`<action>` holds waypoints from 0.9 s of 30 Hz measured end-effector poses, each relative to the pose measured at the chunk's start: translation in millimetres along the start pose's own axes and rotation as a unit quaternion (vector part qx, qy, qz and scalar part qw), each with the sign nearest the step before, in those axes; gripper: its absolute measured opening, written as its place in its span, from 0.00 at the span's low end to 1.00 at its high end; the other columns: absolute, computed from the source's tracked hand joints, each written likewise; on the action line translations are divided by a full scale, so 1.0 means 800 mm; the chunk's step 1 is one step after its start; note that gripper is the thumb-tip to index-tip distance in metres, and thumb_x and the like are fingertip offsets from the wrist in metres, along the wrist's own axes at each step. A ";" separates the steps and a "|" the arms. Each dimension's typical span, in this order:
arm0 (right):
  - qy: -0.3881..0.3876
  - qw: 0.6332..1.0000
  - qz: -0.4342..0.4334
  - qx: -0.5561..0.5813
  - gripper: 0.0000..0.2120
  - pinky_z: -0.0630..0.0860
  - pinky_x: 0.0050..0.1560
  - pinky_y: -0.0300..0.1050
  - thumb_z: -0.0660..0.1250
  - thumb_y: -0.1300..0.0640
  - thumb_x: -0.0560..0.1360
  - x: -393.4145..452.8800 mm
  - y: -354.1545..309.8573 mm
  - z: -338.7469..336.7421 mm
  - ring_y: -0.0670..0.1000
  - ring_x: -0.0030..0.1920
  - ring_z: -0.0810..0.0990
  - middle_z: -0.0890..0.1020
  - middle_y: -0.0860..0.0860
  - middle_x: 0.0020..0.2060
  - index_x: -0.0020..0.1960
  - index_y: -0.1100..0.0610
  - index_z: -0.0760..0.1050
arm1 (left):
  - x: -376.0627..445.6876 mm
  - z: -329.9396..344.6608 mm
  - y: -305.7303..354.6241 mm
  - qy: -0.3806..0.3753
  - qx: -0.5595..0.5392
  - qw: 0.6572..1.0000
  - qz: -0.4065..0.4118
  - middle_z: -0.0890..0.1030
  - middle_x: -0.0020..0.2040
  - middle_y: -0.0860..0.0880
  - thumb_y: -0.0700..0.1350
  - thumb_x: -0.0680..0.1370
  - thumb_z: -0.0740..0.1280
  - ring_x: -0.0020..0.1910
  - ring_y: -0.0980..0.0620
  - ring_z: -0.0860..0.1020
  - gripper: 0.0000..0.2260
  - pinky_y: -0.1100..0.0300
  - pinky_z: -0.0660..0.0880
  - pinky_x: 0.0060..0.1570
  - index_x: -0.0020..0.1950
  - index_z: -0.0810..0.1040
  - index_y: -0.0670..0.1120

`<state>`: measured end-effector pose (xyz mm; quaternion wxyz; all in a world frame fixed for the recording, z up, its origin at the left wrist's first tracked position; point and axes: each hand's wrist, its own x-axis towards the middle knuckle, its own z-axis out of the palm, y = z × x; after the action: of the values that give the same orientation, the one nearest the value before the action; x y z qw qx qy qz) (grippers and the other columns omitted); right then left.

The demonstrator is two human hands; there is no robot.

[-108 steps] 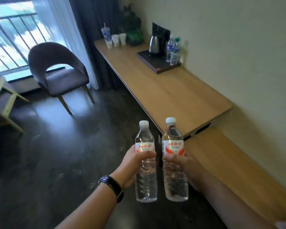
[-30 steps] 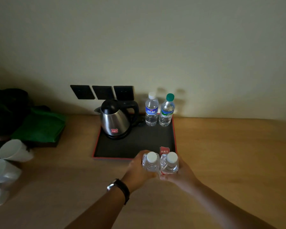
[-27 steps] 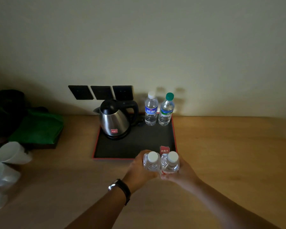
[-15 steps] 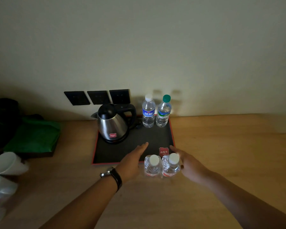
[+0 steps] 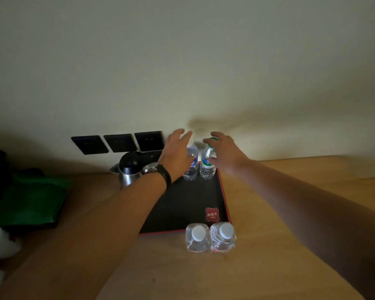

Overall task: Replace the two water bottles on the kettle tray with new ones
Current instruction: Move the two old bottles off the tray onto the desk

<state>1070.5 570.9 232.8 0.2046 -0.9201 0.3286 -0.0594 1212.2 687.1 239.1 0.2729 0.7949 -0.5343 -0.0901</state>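
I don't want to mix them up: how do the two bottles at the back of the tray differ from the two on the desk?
The back bottles stand on the black tray by the wall; the front bottles stand on the wooden desk, just off the tray's near edge. The back pair has blue or green labels and one green cap; the front pair has two white caps. Open hands reach at the back pair; nothing touches the front pair. All four are upright, clear and capped.

Old bottles (image 5: 207, 164) upright on tray (image 5: 182, 204) – new bottles (image 5: 210, 238) beside it
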 end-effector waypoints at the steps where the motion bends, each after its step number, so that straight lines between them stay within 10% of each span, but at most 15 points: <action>1: -0.015 1.000 0.021 0.000 0.33 0.67 0.67 0.53 0.72 0.61 0.73 0.011 0.001 -0.002 0.62 0.71 0.64 0.64 0.58 0.75 0.75 0.54 0.65 | 0.013 0.001 0.000 -0.018 0.003 1.000 -0.017 0.64 0.77 0.41 0.41 0.77 0.72 0.75 0.41 0.62 0.32 0.52 0.64 0.72 0.77 0.63 0.43; 9: -0.006 0.995 0.098 0.033 0.17 0.73 0.52 0.48 0.73 0.61 0.73 0.029 0.007 -0.002 0.60 0.56 0.78 0.80 0.60 0.55 0.60 0.60 0.76 | 0.038 0.014 -0.012 -0.043 -0.057 0.993 -0.092 0.83 0.52 0.42 0.39 0.77 0.69 0.52 0.43 0.80 0.09 0.56 0.74 0.47 0.57 0.79 0.42; 27: 0.124 0.968 0.184 0.116 0.16 0.75 0.44 0.47 0.76 0.54 0.71 -0.158 0.158 -0.133 0.56 0.47 0.80 0.83 0.54 0.49 0.55 0.56 0.77 | 0.049 0.071 0.215 -0.132 -0.112 0.977 0.125 0.84 0.53 0.44 0.41 0.75 0.73 0.51 0.45 0.81 0.12 0.50 0.79 0.53 0.58 0.80 0.43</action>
<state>873.3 526.0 280.5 0.2748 -0.7995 0.5059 -0.1715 1066.2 584.7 288.5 0.2962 0.6674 -0.6473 -0.2187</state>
